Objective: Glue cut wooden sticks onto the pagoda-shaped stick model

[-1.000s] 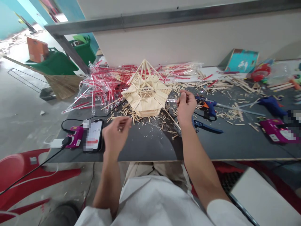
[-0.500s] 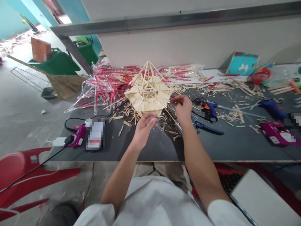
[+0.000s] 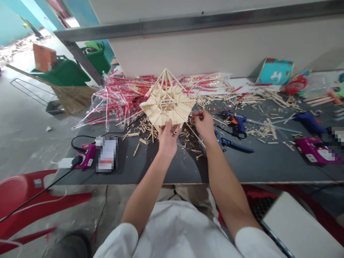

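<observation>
A pagoda-like model of pale wooden sticks (image 3: 168,104), with flared roof panels and a pointed top of slanting sticks, is held above the desk. My left hand (image 3: 168,141) grips its front edge, thumb over the roof panel and fingers beneath. Close by the model's right side is my right hand (image 3: 203,124), its fingertips pinched together. Something thin and dark may be between them, too small to name. Below and around the model lie cut stick pieces (image 3: 147,129) and crumbs.
Plastic bags of red-banded sticks (image 3: 118,95) lie behind. To the right are a blue glue gun (image 3: 239,122), blue-handled cutters (image 3: 236,145), another glue gun (image 3: 309,122) and a purple power strip (image 3: 317,151). A phone (image 3: 106,154) and second purple strip (image 3: 87,156) sit left.
My left hand has shifted up and right, its thumb now over the model's front panel. My right hand has come slightly lower and left. The model has tilted a little.
</observation>
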Tool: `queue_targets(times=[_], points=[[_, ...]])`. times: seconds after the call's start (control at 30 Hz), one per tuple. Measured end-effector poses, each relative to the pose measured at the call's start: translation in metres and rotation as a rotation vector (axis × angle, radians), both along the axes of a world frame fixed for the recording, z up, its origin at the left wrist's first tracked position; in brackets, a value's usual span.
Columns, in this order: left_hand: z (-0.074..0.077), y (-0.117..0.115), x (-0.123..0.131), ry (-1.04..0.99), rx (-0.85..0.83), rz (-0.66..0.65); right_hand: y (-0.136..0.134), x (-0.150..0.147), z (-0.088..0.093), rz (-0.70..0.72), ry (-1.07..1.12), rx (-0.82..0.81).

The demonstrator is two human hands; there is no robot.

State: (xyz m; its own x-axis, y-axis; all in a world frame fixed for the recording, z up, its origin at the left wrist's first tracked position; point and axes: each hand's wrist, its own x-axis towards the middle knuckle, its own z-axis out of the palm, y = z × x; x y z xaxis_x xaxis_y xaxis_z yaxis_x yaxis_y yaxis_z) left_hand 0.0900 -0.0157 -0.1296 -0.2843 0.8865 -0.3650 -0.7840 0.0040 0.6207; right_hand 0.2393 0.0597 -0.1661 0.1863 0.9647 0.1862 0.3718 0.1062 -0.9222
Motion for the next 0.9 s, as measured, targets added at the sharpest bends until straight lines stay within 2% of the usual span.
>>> queue_targets(times=[0.17, 0.27, 0.37, 0.6, 0.9], points=[[0.003, 0.014, 0.009, -0.076, 0.088, 0.044, -0.006, -0.001, -0.005, 0.073, -0.263, -0.038], [0.005, 0.018, 0.010, -0.129, 0.120, 0.019, -0.009, -0.002, -0.008, 0.103, -0.378, -0.032], [0.005, 0.018, 0.007, -0.100, 0.140, 0.009, -0.009, 0.000, -0.009, 0.099, -0.456, -0.027], [0.007, 0.018, -0.001, 0.027, 0.132, 0.008, -0.008, 0.003, -0.012, 0.070, -0.549, -0.051], [0.009, 0.025, -0.030, 0.135, 0.068, 0.015, -0.005, 0.002, -0.010, 0.046, -0.594, -0.132]])
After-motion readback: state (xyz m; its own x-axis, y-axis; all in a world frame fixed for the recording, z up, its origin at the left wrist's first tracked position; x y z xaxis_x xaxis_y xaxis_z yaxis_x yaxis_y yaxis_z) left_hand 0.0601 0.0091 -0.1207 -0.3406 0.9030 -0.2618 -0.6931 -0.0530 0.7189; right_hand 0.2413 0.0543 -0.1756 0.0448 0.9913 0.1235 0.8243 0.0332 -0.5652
